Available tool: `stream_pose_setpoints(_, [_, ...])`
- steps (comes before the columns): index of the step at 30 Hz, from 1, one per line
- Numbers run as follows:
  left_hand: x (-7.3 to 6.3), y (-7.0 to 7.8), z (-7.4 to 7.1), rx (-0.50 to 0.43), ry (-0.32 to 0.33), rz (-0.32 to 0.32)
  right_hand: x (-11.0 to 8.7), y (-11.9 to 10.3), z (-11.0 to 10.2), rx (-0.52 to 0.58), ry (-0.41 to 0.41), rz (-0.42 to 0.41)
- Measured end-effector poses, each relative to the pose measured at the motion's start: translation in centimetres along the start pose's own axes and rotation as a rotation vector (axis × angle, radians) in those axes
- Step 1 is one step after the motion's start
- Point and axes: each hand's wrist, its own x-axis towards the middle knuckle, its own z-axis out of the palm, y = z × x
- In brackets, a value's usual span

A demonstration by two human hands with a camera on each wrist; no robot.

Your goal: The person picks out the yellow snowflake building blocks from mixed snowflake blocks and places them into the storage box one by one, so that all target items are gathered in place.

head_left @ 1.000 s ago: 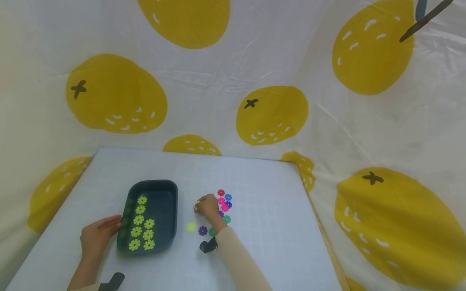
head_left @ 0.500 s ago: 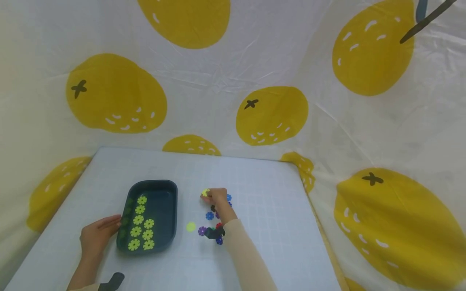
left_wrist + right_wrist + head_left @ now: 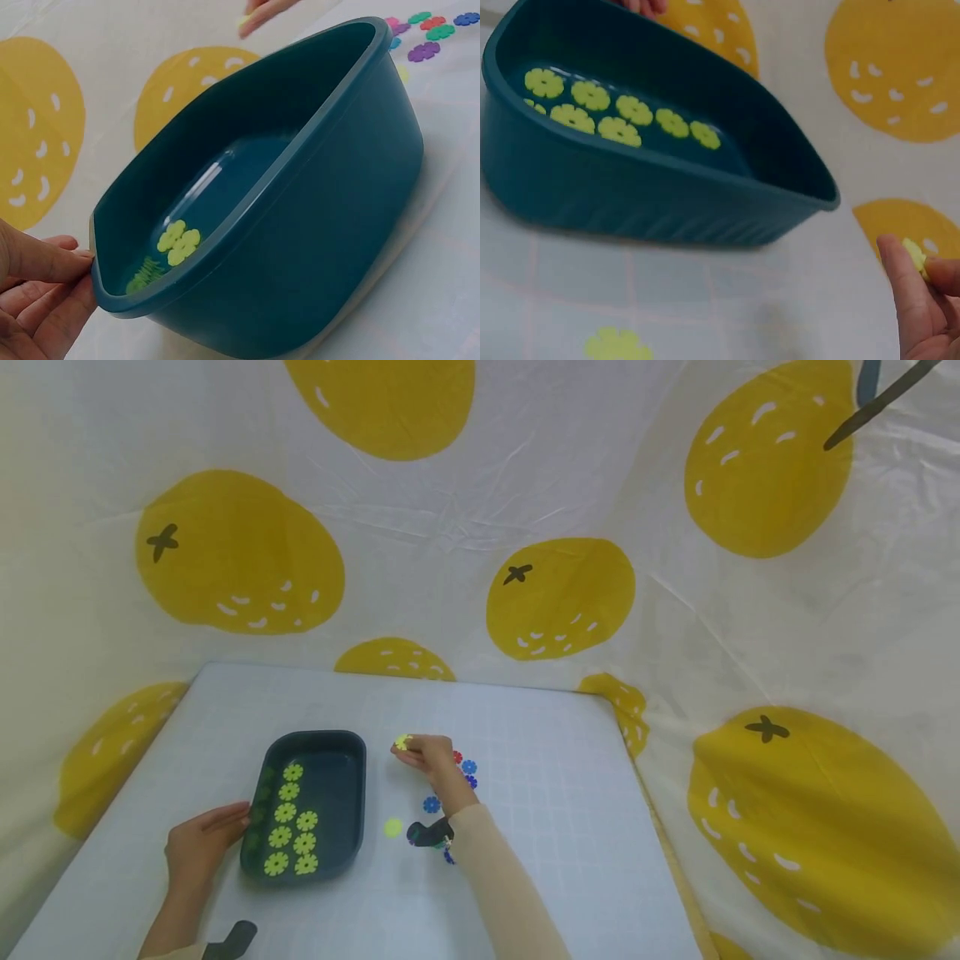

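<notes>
A dark teal plastic basin (image 3: 337, 793) stands on the left of the table, with two rows of yellow-green snowflake discs (image 3: 285, 812) laid flat along its floor. My left hand (image 3: 206, 843) is at the basin's left side; in the left wrist view its thumb (image 3: 52, 262) and fingers pinch the rim. Between thumb and fingers of my right hand (image 3: 431, 760) is another yellow-green snowflake disc (image 3: 913, 253), held above the table to the right of the basin. One more yellow-green disc (image 3: 393, 827) lies on the table between the basin and the right forearm.
Loose snowflake discs in other colours, such as a blue one (image 3: 432, 805) and a purple one (image 3: 424, 52), lie under and around the right forearm, partly hidden by it. A lemon-print cloth (image 3: 420, 543) hangs behind the white table (image 3: 562, 810).
Holding its yellow-green disc, my right hand has moved up away from the loose pieces, first rightward, then back left. The left hand and basin have stayed in place.
</notes>
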Motion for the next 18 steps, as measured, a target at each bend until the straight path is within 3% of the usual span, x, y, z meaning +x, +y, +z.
stream_pose_setpoints(6, [0.0, -0.1, 0.0, 0.008, -0.001, 0.016, -0.8, 0.6, 3.4, -0.018, -0.067, -0.041])
stream_pose_setpoints(13, [-0.1, 0.1, 0.0, 0.0, 0.002, 0.017, -1.8, 2.5, 7.8, -0.119, -0.087, -0.054])
stream_pose_setpoints(18, [-0.3, 0.1, 0.0, -0.006, 0.002, 0.022, -2.5, 3.8, 9.5, -0.191, -0.081, -0.054])
